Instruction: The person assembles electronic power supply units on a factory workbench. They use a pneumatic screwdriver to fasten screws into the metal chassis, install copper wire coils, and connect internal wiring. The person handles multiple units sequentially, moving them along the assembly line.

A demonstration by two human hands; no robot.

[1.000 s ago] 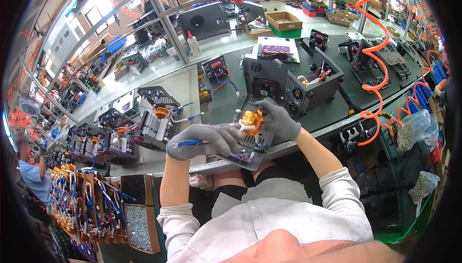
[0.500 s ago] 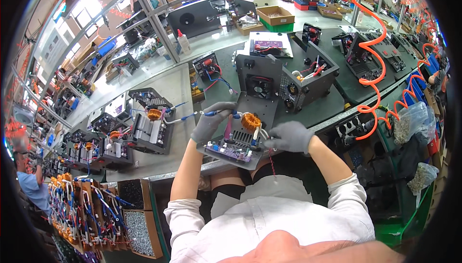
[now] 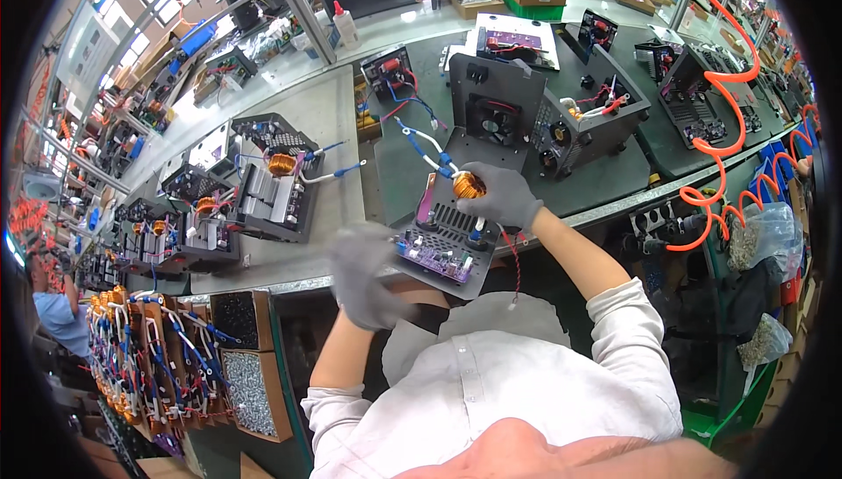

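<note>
My right hand (image 3: 502,198), in a grey glove, is closed round the side of a copper-wound toroidal coil (image 3: 468,184). White leads with blue sleeves (image 3: 419,141) and ring ends stick up from the coil toward the back left. Beneath it lies a black sheet-metal chassis (image 3: 491,159) with a slotted floor and an upright fan panel. A purple circuit board (image 3: 437,260) sits on its near end. Left of that board, over the bench edge, is my left hand (image 3: 360,277), also gloved; motion smears its fingers, and I see nothing in it.
Several part-built units stand on the left, one with a copper coil (image 3: 281,165). Another black housing (image 3: 596,128) is to the right of the chassis. At lower left are racked coils (image 3: 118,347) and a box of small metal parts (image 3: 252,391). An orange coiled hose (image 3: 732,75) hangs right.
My left hand has let go of the blue-sleeved leads and moved down toward the bench edge. My right hand has moved left onto the coil. The whole view has shifted slightly.
</note>
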